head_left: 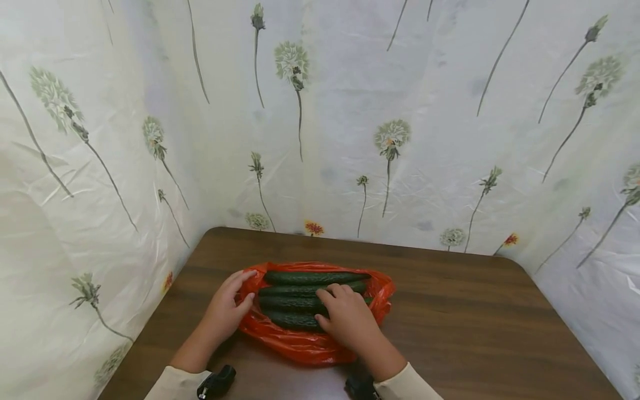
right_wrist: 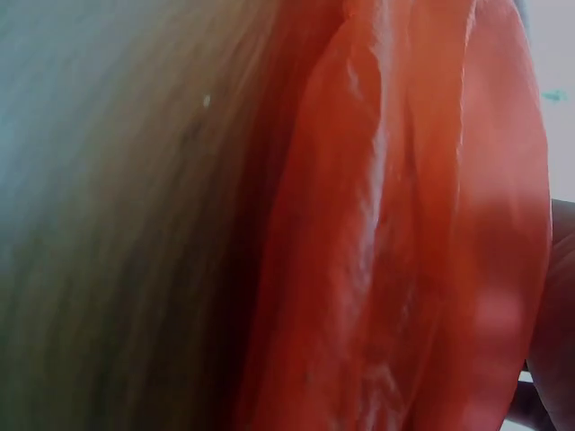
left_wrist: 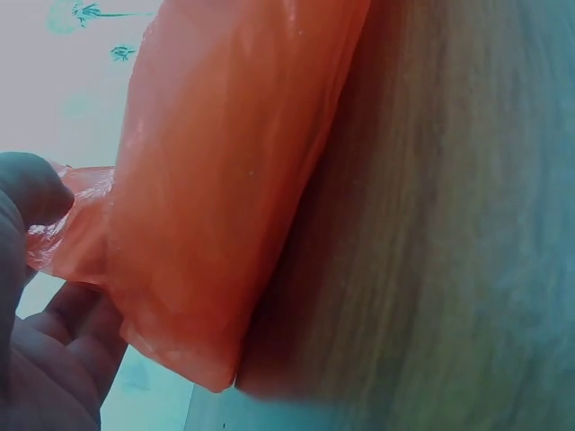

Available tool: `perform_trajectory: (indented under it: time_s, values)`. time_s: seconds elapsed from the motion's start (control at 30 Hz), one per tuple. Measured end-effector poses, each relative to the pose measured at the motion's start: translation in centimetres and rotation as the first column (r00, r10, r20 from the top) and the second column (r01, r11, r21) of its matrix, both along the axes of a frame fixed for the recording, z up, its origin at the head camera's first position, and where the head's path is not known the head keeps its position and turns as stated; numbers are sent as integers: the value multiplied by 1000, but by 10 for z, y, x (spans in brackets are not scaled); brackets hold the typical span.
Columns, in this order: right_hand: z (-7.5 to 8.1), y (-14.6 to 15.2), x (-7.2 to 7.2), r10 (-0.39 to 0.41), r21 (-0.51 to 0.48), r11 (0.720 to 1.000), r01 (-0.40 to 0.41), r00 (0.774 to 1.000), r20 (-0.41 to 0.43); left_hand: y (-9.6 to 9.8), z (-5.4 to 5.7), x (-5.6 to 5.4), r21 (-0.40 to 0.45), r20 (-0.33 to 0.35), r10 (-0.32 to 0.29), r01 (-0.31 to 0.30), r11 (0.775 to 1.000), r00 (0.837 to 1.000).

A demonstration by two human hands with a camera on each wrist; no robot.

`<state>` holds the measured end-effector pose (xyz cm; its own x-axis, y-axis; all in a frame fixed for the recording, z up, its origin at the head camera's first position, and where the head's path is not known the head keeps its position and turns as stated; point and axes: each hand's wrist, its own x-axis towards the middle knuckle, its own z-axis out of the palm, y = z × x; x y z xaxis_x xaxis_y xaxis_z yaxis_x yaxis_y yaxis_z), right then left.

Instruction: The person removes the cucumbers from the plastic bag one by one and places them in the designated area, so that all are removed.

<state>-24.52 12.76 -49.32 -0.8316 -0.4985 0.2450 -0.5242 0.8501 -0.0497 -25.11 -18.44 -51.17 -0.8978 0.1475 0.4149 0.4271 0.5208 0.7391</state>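
Note:
Several dark green cucumbers (head_left: 295, 303) lie side by side in an opened red plastic bag (head_left: 300, 347) on the table. At the bag's left end, my left hand (head_left: 226, 305) holds the plastic edge. The left wrist view shows the thumb on one side of a loose fold of the bag (left_wrist: 81, 224) and fingers on the other. My right hand (head_left: 350, 316) reaches over the right half of the cucumbers. Its fingers and thumb grip one near the middle of the row. In the right wrist view the bag's side (right_wrist: 404, 224) hides most of that hand.
The bag sits on a brown wood-grain table (head_left: 465, 328) with rounded far corners. A pale curtain (head_left: 340, 128) printed with dandelions hangs behind it and along both sides. Black wrist devices (head_left: 217, 382) show at both cuffs.

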Motion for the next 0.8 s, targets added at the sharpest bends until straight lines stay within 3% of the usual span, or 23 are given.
perform_trajectory:
  time_s: [0.5,0.8]
  values:
    - [-2,-8,5,32,25,999,-34,998,60,-1,-3,-3,-19,1,21,-21,1000,1000]
    - [-4,-7,9,50,66,996,-60,987,155,-1,-4,-4,-13,6,33,-33,999,999]
